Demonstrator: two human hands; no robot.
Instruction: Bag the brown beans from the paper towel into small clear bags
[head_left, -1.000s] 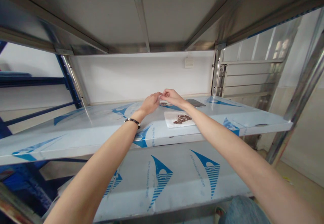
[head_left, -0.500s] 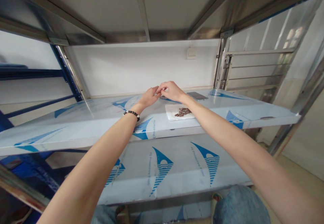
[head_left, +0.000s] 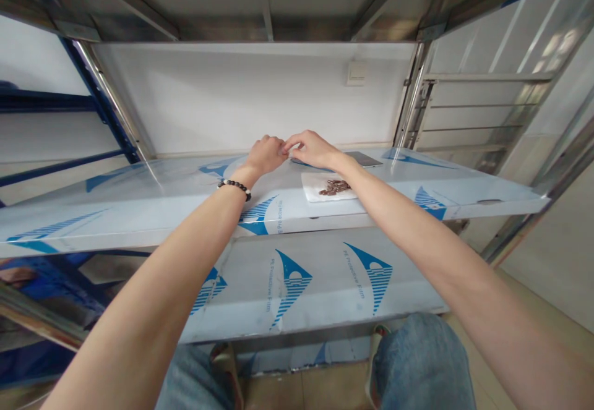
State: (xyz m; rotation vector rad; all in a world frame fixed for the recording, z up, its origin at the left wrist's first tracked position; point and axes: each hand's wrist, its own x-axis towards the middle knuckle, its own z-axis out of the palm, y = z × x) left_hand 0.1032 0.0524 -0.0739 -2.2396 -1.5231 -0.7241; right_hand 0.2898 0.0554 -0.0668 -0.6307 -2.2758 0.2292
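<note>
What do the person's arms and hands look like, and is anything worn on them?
The left forearm and right forearm are bare, with no sleeves. The left hand and right hand wear no gloves. A beaded bracelet of round dark beads circles the left wrist; the right wrist shows no band.

Hands: left hand (head_left: 264,155) and right hand (head_left: 313,149), both bare, slender fingers.
Forearms: left forearm (head_left: 158,280) and right forearm (head_left: 431,255), both bare and smooth, no sleeves in view.
Wristwear: beaded bracelet (head_left: 234,188), round dark beads on the left wrist.
Legwear: blue denim jeans (head_left: 420,363), faded at the knee.
Footwear: tan shoes (head_left: 227,367), mostly hidden behind the knees.
</note>
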